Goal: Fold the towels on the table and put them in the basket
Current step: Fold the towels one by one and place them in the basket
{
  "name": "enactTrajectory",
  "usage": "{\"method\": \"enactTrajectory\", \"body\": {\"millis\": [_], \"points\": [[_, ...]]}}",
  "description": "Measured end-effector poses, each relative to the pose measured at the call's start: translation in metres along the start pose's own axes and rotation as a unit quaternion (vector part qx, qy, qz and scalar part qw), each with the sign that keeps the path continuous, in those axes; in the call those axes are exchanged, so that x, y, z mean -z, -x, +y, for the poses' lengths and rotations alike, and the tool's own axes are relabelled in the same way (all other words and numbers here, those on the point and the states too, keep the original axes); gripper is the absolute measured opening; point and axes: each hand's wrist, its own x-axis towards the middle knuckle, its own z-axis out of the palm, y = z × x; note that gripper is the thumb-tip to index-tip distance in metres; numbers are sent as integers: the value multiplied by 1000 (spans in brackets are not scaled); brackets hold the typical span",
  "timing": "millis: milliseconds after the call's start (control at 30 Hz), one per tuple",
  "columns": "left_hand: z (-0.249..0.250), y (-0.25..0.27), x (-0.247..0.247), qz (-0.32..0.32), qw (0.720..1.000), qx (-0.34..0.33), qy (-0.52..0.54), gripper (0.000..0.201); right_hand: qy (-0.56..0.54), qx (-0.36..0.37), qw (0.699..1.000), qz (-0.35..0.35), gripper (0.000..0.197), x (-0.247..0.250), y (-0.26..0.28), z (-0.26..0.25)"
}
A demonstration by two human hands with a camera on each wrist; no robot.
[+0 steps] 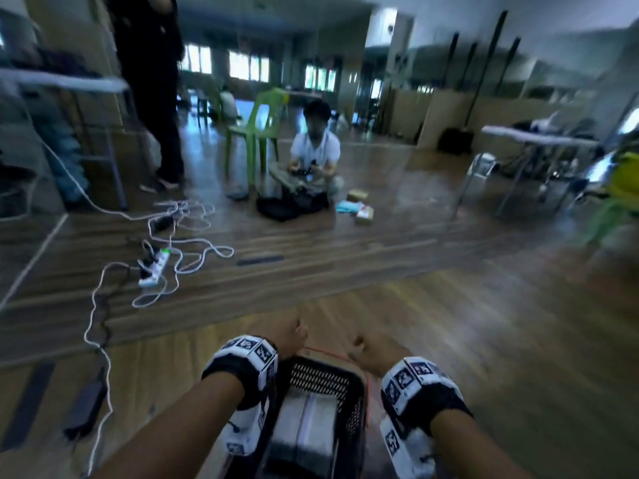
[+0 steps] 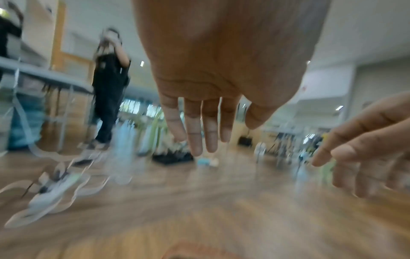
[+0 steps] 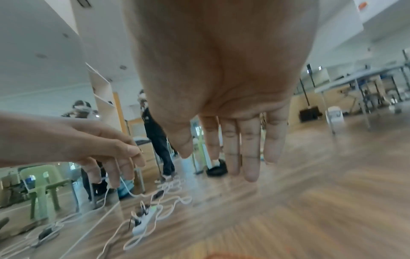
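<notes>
Both hands were out in front of the person over a wooden counter (image 1: 484,340), and neither had hold of anything. The left hand (image 1: 288,335) hung with its fingers (image 2: 195,133) straight and slightly spread, thumb loose at the side, palm facing down. The right hand (image 1: 371,350) was the same: fingers (image 3: 250,149) straight and close together, pointing down and forward, nothing between them. The two hands were near each other but apart, each showing at the edge of the other's wrist view with its fingers loosely extended.

Just below and between the wrists sat a dark plastic basket (image 1: 323,376) with mesh walls, its far rim just beneath the hands. Inside it lay a folded towel (image 1: 307,420), pale grey with a lighter stripe, resting flat on the bottom. An orange edge showed along the basket's far side, too blurred to identify. Both wrists wore black bands with white marker blocks.

Beyond the counter, on the wooden floor, a white power strip (image 1: 155,271) lay in a tangle of white cables. Farther back a person in a white shirt (image 1: 313,157) sat on the floor near a green plastic chair (image 1: 257,126), and another person in dark clothes (image 1: 155,81) stood at the left. The views were smeared by motion.
</notes>
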Motion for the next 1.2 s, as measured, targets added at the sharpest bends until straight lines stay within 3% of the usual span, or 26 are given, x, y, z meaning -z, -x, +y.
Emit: {"method": "enactTrajectory", "body": {"millis": [100,200,433,733,967,1200], "points": [[32,41,65,40,998,-43,26,33,2,26,996,89,36,59,62,-13],[63,92,115,84,992,-94,-16,36,1,48,989,138,34,98,130,-17],[116,164,165,108,980,-160,-38,38,22,54,976,208,32,137,240,0],[217,182,144,62,950,-301,-59,40,0,-91,965,246,27,133,327,92],[319,191,98,51,898,-433,-54,38,-60,-213,935,276,28,121,399,177],[426,224,30,-25,854,-517,-52,34,-65,-366,883,287,26,86,493,255]]}}
